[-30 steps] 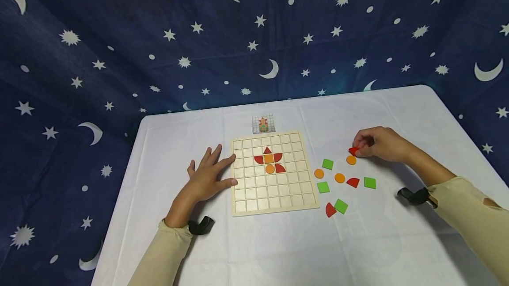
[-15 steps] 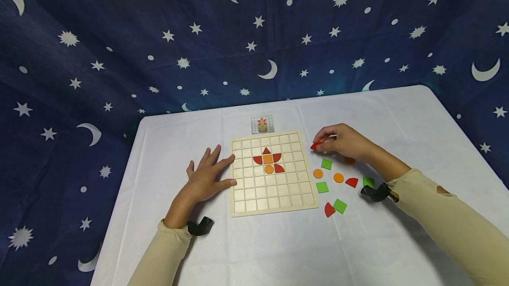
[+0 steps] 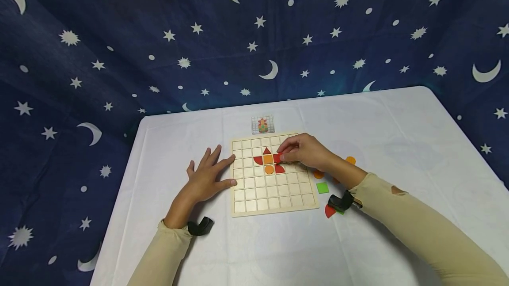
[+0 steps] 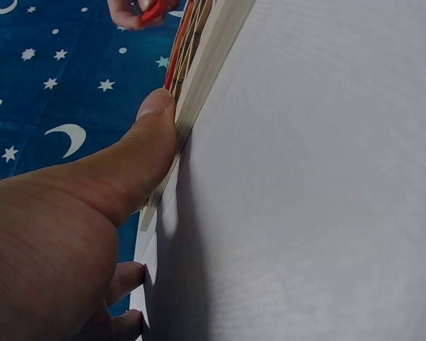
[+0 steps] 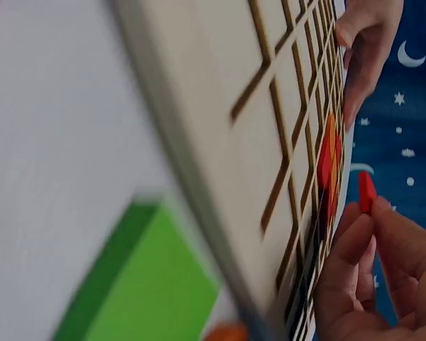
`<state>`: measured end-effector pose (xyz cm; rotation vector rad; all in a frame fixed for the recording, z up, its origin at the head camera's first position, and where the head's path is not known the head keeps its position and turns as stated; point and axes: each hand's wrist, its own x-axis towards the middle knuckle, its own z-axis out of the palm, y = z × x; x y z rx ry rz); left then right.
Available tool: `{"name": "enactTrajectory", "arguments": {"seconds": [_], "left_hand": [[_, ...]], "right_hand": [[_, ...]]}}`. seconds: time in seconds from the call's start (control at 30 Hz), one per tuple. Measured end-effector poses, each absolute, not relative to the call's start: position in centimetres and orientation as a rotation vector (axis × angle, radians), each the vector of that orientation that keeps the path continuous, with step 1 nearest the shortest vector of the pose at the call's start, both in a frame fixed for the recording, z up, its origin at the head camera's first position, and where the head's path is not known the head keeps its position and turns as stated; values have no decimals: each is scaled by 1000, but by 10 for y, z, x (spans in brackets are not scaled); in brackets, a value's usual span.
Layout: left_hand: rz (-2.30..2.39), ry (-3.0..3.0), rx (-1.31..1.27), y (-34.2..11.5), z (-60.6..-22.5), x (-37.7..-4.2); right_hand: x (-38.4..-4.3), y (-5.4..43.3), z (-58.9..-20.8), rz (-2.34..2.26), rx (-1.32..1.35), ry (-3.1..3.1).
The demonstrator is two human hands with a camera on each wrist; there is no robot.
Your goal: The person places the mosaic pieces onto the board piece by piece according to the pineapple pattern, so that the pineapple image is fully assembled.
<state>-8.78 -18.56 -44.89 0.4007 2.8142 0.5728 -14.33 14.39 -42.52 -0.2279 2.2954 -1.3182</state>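
My right hand (image 3: 304,149) pinches a red quarter-circle tile (image 5: 367,192) between thumb and fingertips, held over the wooden grid board (image 3: 254,197). On the board lie a red triangle (image 3: 267,150), an orange square (image 3: 268,159), a red quarter circle (image 3: 258,160), an orange circle (image 3: 269,169) and another red quarter circle (image 3: 280,169). The fingertips and held tile overlap the spot right of the orange square. With fingers spread, my left hand (image 3: 207,177) lies flat by the board's left side, thumb and index fingertip touching its edge.
Behind the board lies a small pattern card (image 3: 262,124). Loose tiles lie to the right, partly hidden under the right forearm: a green square (image 3: 322,188), an orange circle (image 3: 351,160) and a red quarter circle (image 3: 329,211) among them. A starry curtain (image 3: 199,78) hangs behind the table.
From the loose tiles at the right, my right hand has carried the red quarter circle left to above the board. The left hand has stayed at the board's edge.
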Motion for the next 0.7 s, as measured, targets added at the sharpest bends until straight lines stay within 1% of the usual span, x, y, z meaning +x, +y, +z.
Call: {"name": "enactTrajectory", "arguments": {"seconds": [0.43, 0.7], "left_hand": [[573, 2804, 397, -185, -447, -88], [562, 2798, 389, -185, -447, -89]], "right_hand": [[-133, 102, -427, -1312, -304, 2324], [-131, 88, -429, -1291, -337, 2331]]}}
